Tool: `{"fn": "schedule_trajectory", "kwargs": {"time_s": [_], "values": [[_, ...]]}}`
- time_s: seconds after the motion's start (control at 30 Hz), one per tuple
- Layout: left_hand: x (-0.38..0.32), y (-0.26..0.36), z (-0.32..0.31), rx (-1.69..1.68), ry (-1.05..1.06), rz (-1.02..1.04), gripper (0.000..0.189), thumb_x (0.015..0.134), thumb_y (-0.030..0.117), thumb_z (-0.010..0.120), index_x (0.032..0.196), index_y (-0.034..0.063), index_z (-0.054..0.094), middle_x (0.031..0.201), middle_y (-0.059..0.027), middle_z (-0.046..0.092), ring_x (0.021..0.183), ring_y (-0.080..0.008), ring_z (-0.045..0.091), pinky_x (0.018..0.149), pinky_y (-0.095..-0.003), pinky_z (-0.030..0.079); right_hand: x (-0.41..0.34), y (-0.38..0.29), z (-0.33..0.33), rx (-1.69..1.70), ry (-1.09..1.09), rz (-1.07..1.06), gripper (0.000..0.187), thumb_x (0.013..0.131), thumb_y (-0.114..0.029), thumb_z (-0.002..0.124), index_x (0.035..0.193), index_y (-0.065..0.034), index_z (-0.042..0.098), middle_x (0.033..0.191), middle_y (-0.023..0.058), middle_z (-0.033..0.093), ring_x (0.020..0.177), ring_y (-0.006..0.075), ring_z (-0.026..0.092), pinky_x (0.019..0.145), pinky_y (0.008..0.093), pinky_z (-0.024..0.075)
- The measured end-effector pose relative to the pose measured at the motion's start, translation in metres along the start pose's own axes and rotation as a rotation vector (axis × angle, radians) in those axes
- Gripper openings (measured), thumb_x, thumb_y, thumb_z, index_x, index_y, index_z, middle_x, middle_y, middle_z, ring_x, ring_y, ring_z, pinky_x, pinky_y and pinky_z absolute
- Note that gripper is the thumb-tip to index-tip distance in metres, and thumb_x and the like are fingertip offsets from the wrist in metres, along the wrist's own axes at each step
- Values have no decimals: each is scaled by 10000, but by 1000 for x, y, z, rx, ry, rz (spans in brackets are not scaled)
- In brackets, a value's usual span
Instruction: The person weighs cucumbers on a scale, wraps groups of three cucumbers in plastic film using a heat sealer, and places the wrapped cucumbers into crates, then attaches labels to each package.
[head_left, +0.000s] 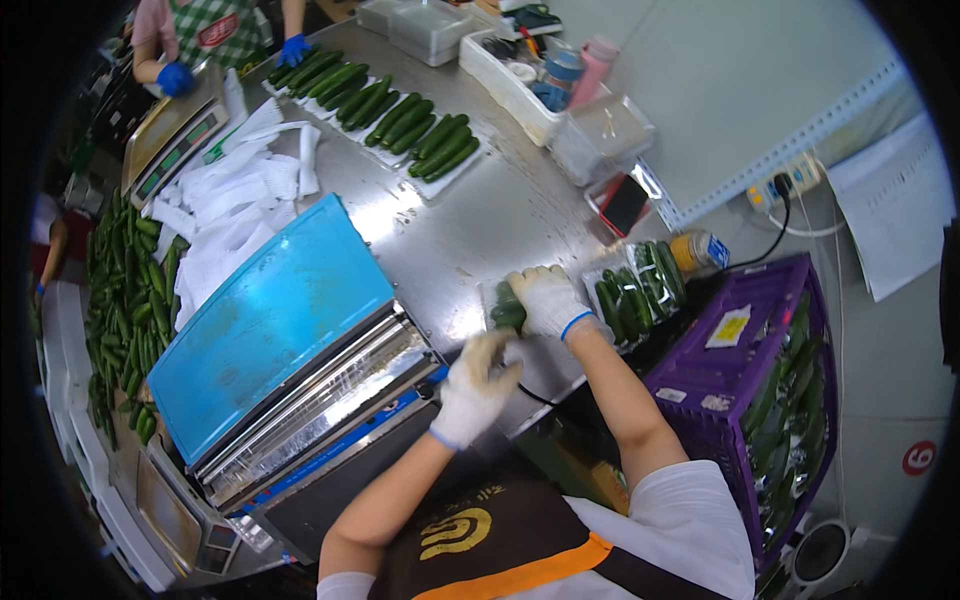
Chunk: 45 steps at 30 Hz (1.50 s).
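My right hand (550, 301), in a white knit glove, rests on a tray of cucumbers (507, 306) near the steel table's front edge. My left hand (478, 381), gloved alike, is just left of and below that tray, its fingers parted and curved with nothing seen between them. Film-wrapped packs of cucumbers (637, 291) lie directly right of my right hand. Farther back, unwrapped cucumbers (442, 148) lie in a row of groups on white-lined trays. The film wrapping machine (315, 405) with a blue top plate (277, 322) stands left of my left hand.
A purple crate (697, 367) of wrapped cucumbers stands at the right. White foam netting (232, 195) and loose cucumbers (131, 307) lie left, near a weighing scale (176, 142). A co-worker's blue-gloved hand (295, 49) touches the far trays. A phone (624, 205) and white bin (510, 90) are behind.
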<state>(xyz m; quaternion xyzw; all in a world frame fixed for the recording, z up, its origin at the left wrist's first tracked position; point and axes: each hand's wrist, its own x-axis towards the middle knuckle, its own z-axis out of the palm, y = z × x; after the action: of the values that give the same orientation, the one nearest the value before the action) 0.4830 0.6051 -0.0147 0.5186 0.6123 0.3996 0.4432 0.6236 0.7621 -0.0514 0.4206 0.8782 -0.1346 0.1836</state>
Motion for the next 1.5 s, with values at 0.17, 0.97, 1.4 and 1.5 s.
{"fn": "schedule_trajectory", "kwargs": {"time_s": [0.17, 0.97, 1.4, 1.5], "values": [[61, -60, 56, -56, 281, -229, 716, 830, 296, 678, 1416, -21, 415, 1353, -312, 458, 1267, -445, 456, 1079, -439, 389, -49, 38, 17, 503, 657, 133, 690, 754, -229, 732, 1346, 26, 487, 1319, 251, 560, 1231, 375, 542, 1064, 431, 413], [78, 50, 13, 224, 431, 81, 420, 894, 419, 619, 1228, 168, 666, 1276, -363, 499, 1151, -523, 504, 1006, -516, 427, -61, 13, -32, 1233, 982, 385, 435, 955, -381, 575, 1117, 14, 660, 971, 150, 681, 900, 211, 607, 869, 327, 472], [-83, -20, -291, 301, 872, -218, 457, 935, 490, 580, 1234, 159, 678, 1268, -277, 554, 1112, -422, 600, 971, -432, 475, 31, -293, -124, 929, 352, -141, 623, 935, -588, 492, 1171, -30, 636, 1102, 278, 660, 1103, 441, 598, 960, 445, 451], [-121, -43, -323, 330, 879, -291, 466, 941, 493, 567, 1235, 149, 677, 1210, -272, 588, 1115, -422, 600, 975, -430, 471, 36, -349, -116, 747, 314, -159, 661, 931, -603, 478, 1221, -27, 621, 1189, 292, 620, 1120, 459, 582, 992, 455, 443]]}}
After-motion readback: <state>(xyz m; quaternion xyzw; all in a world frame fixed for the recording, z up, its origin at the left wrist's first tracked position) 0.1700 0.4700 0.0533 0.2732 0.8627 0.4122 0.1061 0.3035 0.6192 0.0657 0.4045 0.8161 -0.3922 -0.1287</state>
